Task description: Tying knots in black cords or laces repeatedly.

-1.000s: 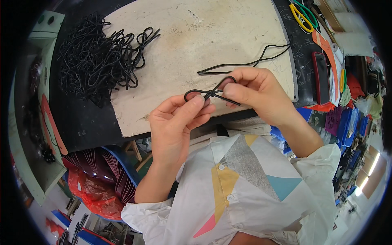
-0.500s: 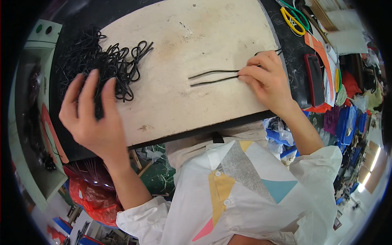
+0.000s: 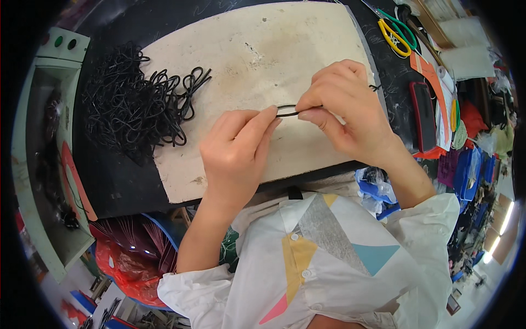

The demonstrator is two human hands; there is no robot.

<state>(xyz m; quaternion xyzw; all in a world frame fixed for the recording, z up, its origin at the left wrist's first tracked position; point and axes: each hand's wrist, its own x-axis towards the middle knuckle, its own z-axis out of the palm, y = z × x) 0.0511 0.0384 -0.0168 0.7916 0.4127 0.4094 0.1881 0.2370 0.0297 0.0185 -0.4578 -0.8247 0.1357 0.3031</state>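
A short length of doubled black cord (image 3: 287,114) spans the gap between my two hands, over the pale board (image 3: 235,55). My left hand (image 3: 235,151) pinches its left end between thumb and fingers. From the other side, my right hand (image 3: 345,109) pinches the cord a few centimetres away. A dark end of cord (image 3: 375,88) pokes out past the right hand at the board's edge. To the left, a tangled heap of black cords (image 3: 129,98) lies partly on the board, with a few loops reaching toward its middle.
Scissors with yellow and green handles (image 3: 395,38), an orange-red flat piece (image 3: 430,77) and a dark phone-like object with a red edge (image 3: 422,116) lie on the right. A pale metal housing with buttons (image 3: 66,46) stands left. A red plastic bag (image 3: 123,268) is below the table edge.
My left hand has moved right, from beside the cord heap to the doubled cord, and closed on it. The right hand has shifted slightly left, still holding the cord.
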